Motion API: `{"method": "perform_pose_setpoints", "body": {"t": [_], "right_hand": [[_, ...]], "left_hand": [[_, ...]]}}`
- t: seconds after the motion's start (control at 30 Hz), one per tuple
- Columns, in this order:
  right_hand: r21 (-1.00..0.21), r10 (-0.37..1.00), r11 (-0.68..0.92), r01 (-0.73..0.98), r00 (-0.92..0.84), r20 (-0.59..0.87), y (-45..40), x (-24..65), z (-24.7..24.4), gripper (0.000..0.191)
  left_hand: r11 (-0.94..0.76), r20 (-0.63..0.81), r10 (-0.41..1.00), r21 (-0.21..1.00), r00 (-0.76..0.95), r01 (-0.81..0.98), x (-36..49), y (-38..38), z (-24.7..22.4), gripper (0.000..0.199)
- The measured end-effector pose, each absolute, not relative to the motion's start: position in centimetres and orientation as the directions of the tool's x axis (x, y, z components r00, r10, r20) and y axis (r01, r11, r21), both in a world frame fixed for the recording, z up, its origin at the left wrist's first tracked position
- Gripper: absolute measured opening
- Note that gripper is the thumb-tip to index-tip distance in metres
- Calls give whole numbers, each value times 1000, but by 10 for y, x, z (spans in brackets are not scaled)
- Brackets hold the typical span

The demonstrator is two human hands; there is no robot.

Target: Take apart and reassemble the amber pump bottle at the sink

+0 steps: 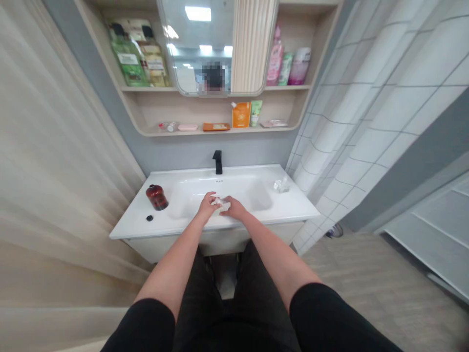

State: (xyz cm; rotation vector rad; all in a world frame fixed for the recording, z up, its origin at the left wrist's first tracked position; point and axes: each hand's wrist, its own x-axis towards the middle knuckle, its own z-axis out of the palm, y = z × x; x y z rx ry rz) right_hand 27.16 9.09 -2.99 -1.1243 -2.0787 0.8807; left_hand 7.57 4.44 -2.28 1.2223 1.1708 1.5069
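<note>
Over the front part of the white sink basin [183, 194], my two hands are close together on a small whitish, partly see-through item [222, 203]. Its exact kind is too small to make out. My left hand [208, 207] pinches it from the left, with the index finger raised and curved above. My right hand [234, 209] grips its right side, thumb and fingers closed around it. A dark red-brown bottle [157, 197] with no cap visible on its neck stands on the left counter. In front of it lies a small black cap [149, 218].
A black faucet [218, 162] rises behind the basin. Clear crumpled-looking plastic [281, 185] lies on the right counter. Above, a shelf cabinet [176, 134] holds green and yellow bottles [130, 58], pink bottles [275, 61] and an orange pouch [241, 115]. Curtains [66, 146] hang at both sides.
</note>
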Motion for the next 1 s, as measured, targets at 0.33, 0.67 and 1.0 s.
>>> {"method": "perform_pose_setpoints", "body": {"t": [0.33, 0.67, 1.0], "right_hand": [[-791, 873, 407, 457, -450, 188, 90, 271, -27, 71], [-816, 880, 390, 427, -434, 193, 88, 272, -27, 72], [-821, 897, 354, 447, -412, 162, 93, 271, -29, 67]], "left_hand": [[-203, 190, 970, 976, -150, -81, 72, 47, -26, 84], [-213, 199, 971, 972, -129, -102, 71, 44, -23, 90], [-214, 203, 974, 969, -100, -120, 71, 44, -23, 90]]}}
